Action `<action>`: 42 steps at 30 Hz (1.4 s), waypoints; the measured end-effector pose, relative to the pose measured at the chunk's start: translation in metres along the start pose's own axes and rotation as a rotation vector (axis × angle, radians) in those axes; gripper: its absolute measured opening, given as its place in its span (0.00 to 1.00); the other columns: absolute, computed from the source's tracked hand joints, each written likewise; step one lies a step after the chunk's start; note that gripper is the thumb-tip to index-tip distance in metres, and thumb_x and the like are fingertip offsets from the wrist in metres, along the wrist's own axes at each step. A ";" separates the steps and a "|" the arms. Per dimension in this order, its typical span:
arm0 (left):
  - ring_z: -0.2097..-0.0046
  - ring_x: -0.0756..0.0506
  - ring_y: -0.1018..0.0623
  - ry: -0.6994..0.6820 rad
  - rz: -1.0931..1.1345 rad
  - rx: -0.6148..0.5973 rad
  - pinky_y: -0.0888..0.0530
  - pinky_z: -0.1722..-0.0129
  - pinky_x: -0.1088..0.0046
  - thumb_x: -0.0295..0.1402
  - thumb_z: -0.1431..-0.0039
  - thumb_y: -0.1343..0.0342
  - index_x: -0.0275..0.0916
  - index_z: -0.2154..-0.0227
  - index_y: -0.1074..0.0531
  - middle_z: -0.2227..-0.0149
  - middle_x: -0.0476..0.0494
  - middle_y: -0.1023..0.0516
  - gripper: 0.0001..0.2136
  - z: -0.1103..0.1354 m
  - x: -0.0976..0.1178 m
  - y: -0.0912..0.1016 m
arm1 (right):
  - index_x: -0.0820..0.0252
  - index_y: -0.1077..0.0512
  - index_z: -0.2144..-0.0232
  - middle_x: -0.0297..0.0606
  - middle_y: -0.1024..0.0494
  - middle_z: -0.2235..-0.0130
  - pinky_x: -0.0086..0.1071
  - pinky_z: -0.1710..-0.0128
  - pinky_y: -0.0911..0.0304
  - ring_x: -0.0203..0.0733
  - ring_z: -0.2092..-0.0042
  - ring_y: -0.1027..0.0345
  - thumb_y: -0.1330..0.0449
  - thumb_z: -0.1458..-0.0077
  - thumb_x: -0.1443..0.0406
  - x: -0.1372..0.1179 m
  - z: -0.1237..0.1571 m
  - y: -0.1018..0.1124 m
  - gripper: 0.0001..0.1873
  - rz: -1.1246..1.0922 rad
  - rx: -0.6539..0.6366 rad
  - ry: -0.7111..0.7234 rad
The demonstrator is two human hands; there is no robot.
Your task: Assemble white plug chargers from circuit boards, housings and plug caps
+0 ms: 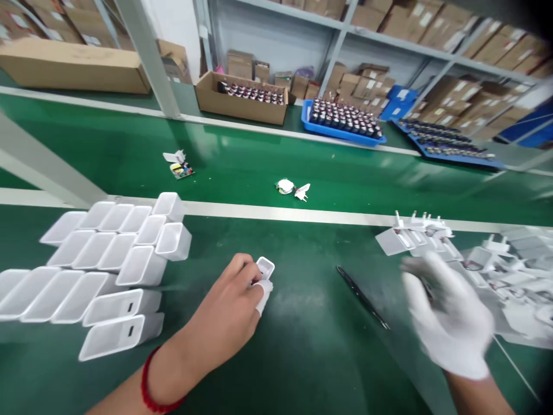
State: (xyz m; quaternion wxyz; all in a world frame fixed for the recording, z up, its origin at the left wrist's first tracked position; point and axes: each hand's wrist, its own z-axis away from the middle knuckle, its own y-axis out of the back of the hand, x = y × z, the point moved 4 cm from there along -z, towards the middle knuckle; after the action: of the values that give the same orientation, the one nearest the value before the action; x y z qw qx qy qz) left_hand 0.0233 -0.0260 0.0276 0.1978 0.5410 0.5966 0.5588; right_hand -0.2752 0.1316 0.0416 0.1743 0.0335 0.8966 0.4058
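My left hand (231,308), bare with a white cot on one fingertip and a red band at the wrist, is closed round a small white charger shell (264,268) that stands on the green mat. My right hand (449,320) wears a white glove and is smeared by motion. It hovers over the left edge of a heap of white plug parts (496,271); its fingers cannot be made out. A thin black tool (362,297) lies on the mat between the two hands.
Stacked rows of empty white shells (99,259) fill the left side. Loose parts (294,188) and a small circuit piece (179,164) lie on the green belt. Beyond are a cardboard box (242,98), blue trays (341,118) of components, and shelves of cartons.
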 end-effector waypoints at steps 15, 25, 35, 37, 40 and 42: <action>0.31 0.25 0.53 -0.101 0.326 -0.027 0.35 0.38 0.43 0.17 0.53 0.49 0.40 0.36 0.44 0.31 0.31 0.70 0.37 0.002 -0.007 -0.038 | 0.64 0.34 0.43 0.54 0.30 0.42 0.72 0.39 0.75 0.66 0.32 0.56 0.39 0.42 0.58 -0.078 -0.160 -0.205 0.27 0.184 -0.425 0.090; 0.32 0.35 0.43 0.074 0.509 0.011 0.36 0.36 0.45 0.21 0.47 0.53 0.41 0.32 0.67 0.34 0.28 0.46 0.42 0.002 -0.025 -0.046 | 0.64 0.41 0.40 0.57 0.27 0.47 0.53 0.48 0.34 0.54 0.47 0.30 0.38 0.48 0.47 -0.058 -0.136 -0.168 0.41 -0.587 -0.434 -0.195; 0.38 0.38 0.32 0.371 0.602 -0.029 0.32 0.38 0.53 0.35 0.39 0.47 0.44 0.33 0.58 0.38 0.36 0.36 0.35 -0.007 -0.034 -0.052 | 0.44 0.33 0.42 0.30 0.33 0.71 0.52 0.43 0.35 0.51 0.44 0.32 0.32 0.48 0.54 -0.062 -0.063 -0.051 0.31 -1.249 -0.528 -0.138; 0.38 0.39 0.32 0.393 0.592 -0.051 0.32 0.38 0.53 0.38 0.40 0.46 0.45 0.33 0.59 0.37 0.38 0.36 0.36 -0.007 -0.031 -0.050 | 0.47 0.33 0.42 0.33 0.27 0.68 0.50 0.44 0.34 0.52 0.41 0.34 0.31 0.48 0.55 -0.055 -0.053 -0.040 0.33 -1.211 -0.517 -0.153; 0.36 0.38 0.35 0.379 0.519 -0.084 0.33 0.38 0.54 0.39 0.40 0.49 0.42 0.33 0.59 0.35 0.37 0.40 0.36 -0.007 -0.021 -0.043 | 0.50 0.32 0.45 0.45 0.24 0.49 0.46 0.53 0.27 0.53 0.47 0.29 0.28 0.52 0.56 -0.044 -0.036 -0.026 0.33 -1.074 -0.471 -0.226; 0.36 0.36 0.34 0.400 0.457 -0.129 0.31 0.39 0.54 0.39 0.40 0.49 0.37 0.33 0.56 0.35 0.34 0.39 0.35 -0.010 -0.013 -0.040 | 0.51 0.30 0.47 0.48 0.30 0.41 0.51 0.47 0.31 0.55 0.44 0.31 0.27 0.52 0.58 -0.044 -0.026 -0.016 0.31 -0.944 -0.429 -0.194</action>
State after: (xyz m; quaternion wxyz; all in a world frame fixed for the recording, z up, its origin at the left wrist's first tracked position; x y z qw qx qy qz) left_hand 0.0028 -0.0334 -0.0095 -0.0205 0.5267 0.4498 0.7210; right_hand -0.2414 0.0936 0.0579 0.4235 -0.3731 0.6906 0.4524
